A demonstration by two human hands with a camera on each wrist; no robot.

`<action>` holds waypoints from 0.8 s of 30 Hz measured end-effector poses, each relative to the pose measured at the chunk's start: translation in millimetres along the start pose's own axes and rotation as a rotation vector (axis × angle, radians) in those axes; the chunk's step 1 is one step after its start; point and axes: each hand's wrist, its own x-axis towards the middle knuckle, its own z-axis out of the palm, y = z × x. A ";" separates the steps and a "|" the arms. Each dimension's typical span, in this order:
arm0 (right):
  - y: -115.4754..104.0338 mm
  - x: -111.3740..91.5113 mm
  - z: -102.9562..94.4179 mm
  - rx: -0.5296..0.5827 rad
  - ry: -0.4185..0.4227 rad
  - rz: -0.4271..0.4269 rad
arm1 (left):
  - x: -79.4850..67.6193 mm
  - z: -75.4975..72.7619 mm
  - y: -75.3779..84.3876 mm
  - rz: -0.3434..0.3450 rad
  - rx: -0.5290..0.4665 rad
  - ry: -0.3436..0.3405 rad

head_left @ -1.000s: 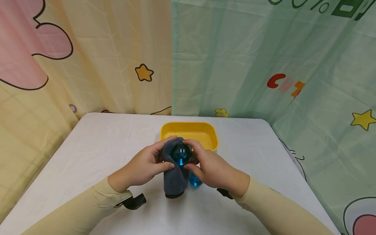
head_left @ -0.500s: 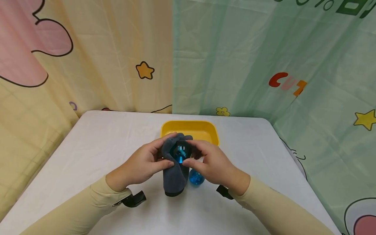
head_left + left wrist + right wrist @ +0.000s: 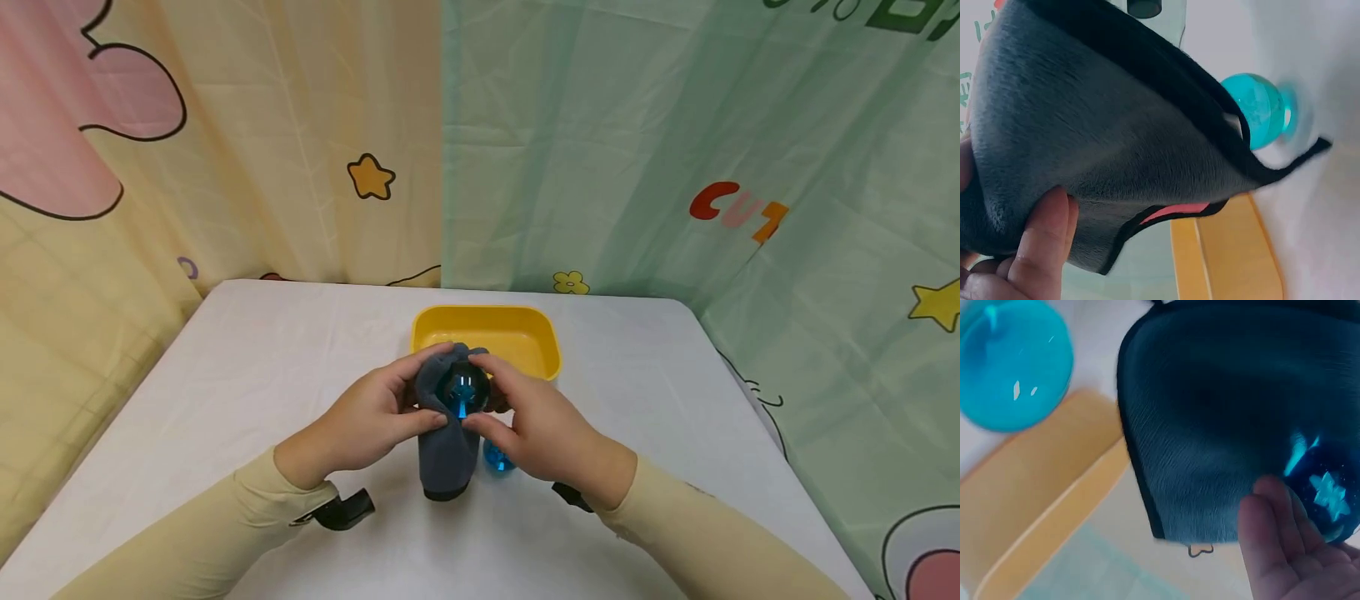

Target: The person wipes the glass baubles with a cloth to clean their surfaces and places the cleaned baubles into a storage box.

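A dark grey plush cloth (image 3: 446,467) with black edging hangs from my left hand (image 3: 363,421), which pinches it with thumb and fingers. Nestled in its fold is a clear blue ball (image 3: 462,390). My right hand (image 3: 547,425) grips this ball from the right, thumb low and fingers at the top. The right wrist view shows a pale flower-like shape inside the ball (image 3: 1330,495), against the cloth (image 3: 1204,419). Past the cloth (image 3: 1104,119) in the left wrist view, a second blue ball (image 3: 1257,109) lies on the table, partly covered by the right hand in the head view.
Just behind the hands stands a yellow tray (image 3: 546,335) on the white-covered table (image 3: 315,333). Printed curtains (image 3: 570,150) close off the table's far side and flanks. A black wrist strap piece (image 3: 345,510) sticks out below the left cuff.
The right hand's fingers have shifted off to the right and come back around the ball, baring and then covering the second ball. The left hand keeps its hold. The head view has tipped slightly down.
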 end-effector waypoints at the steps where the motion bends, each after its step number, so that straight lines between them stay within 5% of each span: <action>1: 0.6 0.6 -0.5 -0.048 -0.010 -0.023 | 0.0 0.0 -0.1 -0.004 0.000 -0.001; 6: 4.4 2.1 -2.3 -0.223 0.013 -0.113 | 0.3 0.9 -0.7 -0.004 -0.015 -0.003; 9: 6.7 2.6 -3.2 -0.137 0.025 -0.089 | 0.6 1.4 -1.2 0.005 -0.024 -0.004; 16: 16.6 4.9 -1.2 0.305 -0.083 0.100 | 0.2 1.3 -2.6 -0.012 0.022 0.004; 19: 16.9 5.2 2.3 0.311 -0.072 0.112 | 0.7 2.0 -3.6 -0.014 0.020 0.002; 24: 11.6 3.0 5.4 0.176 0.042 0.010 | 2.3 3.0 -3.9 0.004 0.009 0.006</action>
